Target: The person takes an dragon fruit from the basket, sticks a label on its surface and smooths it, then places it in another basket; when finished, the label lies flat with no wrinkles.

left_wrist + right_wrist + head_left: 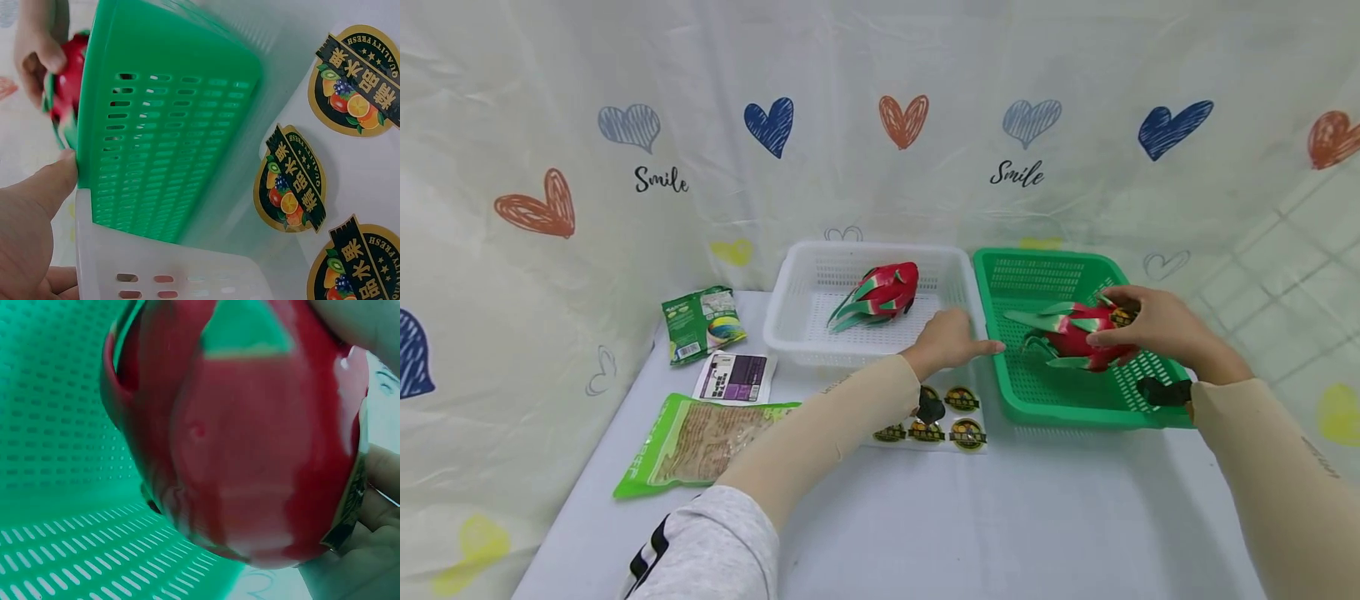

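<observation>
My right hand (1157,327) grips a red dragon fruit (1070,337) with green scales, holding it over the green basket (1093,414). A round black-and-gold sticker (1123,317) is on the fruit by the fingers. In the right wrist view the dragon fruit (244,444) fills the middle, slightly blurred. My left hand (951,340) is over the front right corner of the white basket (808,346). Its outstretched thumb touches the green basket's rim (87,125) in the left wrist view; its other fingers are partly hidden behind the white rim. A second dragon fruit (883,292) lies in the white basket.
A sheet of round fruit stickers (967,434) lies before the baskets, partly under the left forearm. On the left are a green packet (703,325), a white-and-purple packet (735,378) and a green-edged bag (700,442). A patterned curtain (850,192) stands behind.
</observation>
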